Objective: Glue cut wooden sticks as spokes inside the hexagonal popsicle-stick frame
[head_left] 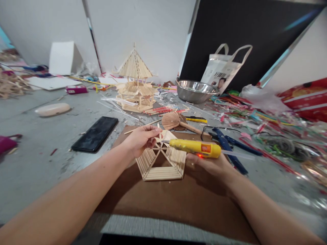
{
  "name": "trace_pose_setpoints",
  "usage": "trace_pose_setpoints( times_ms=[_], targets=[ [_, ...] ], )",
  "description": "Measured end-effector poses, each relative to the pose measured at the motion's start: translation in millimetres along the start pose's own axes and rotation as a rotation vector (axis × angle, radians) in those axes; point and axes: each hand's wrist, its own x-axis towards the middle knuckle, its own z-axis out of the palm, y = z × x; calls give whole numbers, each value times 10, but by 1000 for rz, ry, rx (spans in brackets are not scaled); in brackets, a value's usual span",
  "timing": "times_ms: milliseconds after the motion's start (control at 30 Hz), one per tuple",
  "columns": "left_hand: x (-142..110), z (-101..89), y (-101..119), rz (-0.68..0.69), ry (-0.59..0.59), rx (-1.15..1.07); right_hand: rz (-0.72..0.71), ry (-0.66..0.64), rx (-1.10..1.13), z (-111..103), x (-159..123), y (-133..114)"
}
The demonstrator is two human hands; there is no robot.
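My right hand [206, 164] grips a yellow hot glue gun [191, 147] with a lit red light and a clear glue stick out of its back. The gun's nozzle points left, close to my left hand [144, 139]. That hand pinches a short wooden stick [159, 128] held nearly upright. Beneath both hands sits a six-sided roof frame [163, 173] made of rows of thin sticks, with spokes meeting at its centre. My left hand hides part of its far left side. A brown board [166, 200] lies under the frame.
A black phone [95, 134] lies to the left. Behind stand a stick pagoda [135, 78] and a steel bowl [196, 92]. Blue pliers [231, 149], a yellow cutter knife [196, 119] and a brown fan-shaped piece [172, 120] lie near the board. Scraps litter the right side.
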Motion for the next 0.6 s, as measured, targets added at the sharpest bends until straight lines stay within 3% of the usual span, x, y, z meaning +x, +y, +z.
trace_pose_setpoints(
  times_ms=[333,600],
  targets=[
    [-18,28,-25,56,-44,203,12,154,120,-75,78,40],
    [-34,72,-57,119,-74,338,50,128,126,-88,84,54]
  ],
)
